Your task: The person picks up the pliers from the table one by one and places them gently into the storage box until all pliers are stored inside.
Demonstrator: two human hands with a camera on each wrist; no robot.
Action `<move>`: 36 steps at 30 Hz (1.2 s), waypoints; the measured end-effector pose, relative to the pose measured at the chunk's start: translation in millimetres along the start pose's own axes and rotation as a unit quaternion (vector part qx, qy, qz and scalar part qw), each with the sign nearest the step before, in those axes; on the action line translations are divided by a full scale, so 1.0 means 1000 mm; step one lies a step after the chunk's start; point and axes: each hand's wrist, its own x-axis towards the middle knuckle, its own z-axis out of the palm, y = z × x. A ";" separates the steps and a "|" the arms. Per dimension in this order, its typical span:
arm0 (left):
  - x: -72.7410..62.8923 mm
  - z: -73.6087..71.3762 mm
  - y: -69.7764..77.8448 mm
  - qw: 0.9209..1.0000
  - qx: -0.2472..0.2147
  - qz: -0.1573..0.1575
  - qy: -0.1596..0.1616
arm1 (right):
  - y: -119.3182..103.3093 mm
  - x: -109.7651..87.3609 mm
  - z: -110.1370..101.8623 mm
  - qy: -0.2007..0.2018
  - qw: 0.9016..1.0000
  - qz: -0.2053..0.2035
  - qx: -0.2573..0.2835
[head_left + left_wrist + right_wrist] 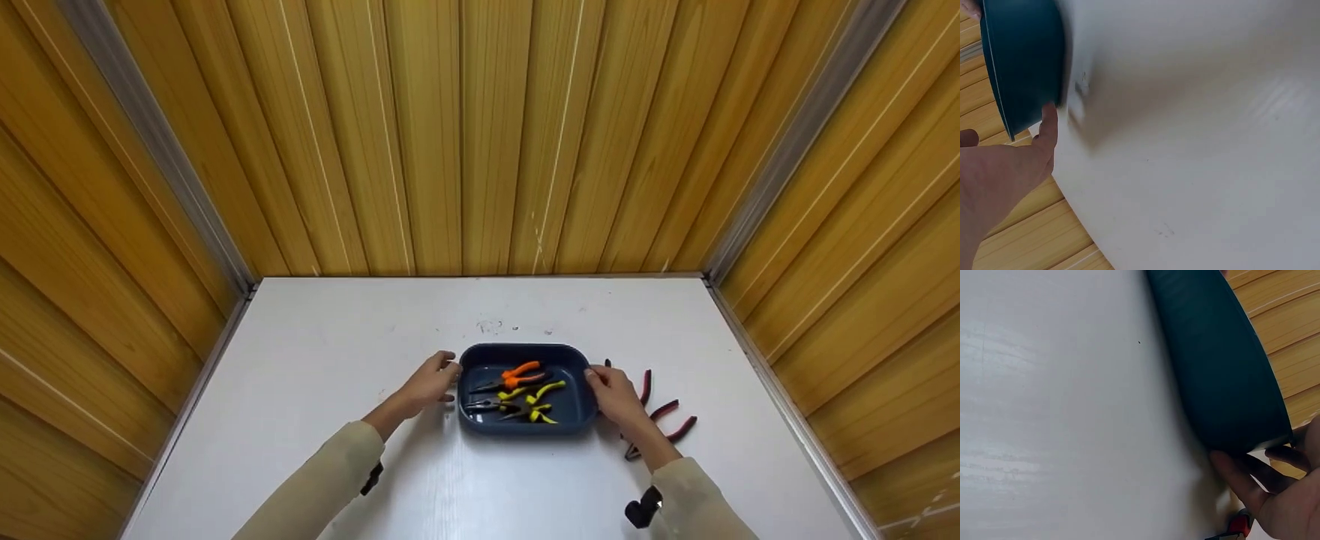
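A dark blue rectangular tray [525, 429] sits on the white table. Inside it lie orange-handled pliers [517, 375] and yellow-handled pliers [536, 411], jaws toward the left. My right hand [615, 394] grips the tray's right end; in the right wrist view its fingers [1235, 478] are at the end wall and under the rim. At the opposite end is my left hand [429, 386], fingers spread and loosely bent. One left fingertip reaches the tray's lower corner [1053, 101] in the left wrist view, while the thumb stands off the rim.
Pliers with red and black handles [681, 429] lie on the table to the right, partly hidden by my right hand and forearm. Wood-patterned panels [480, 150] rise behind the table [315, 322] and along both sides.
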 end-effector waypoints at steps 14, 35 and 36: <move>-0.009 0.008 -0.025 0.993 0.075 0.082 0.048 | -0.010 0.001 0.010 0.006 1.000 -0.006 -0.004; -0.008 -0.002 -0.025 0.997 0.044 0.050 0.024 | -0.018 0.004 0.016 0.004 1.000 0.002 -0.003; -0.009 -0.002 -0.026 0.998 0.041 0.047 0.018 | -0.017 0.003 0.016 0.000 1.000 0.009 0.005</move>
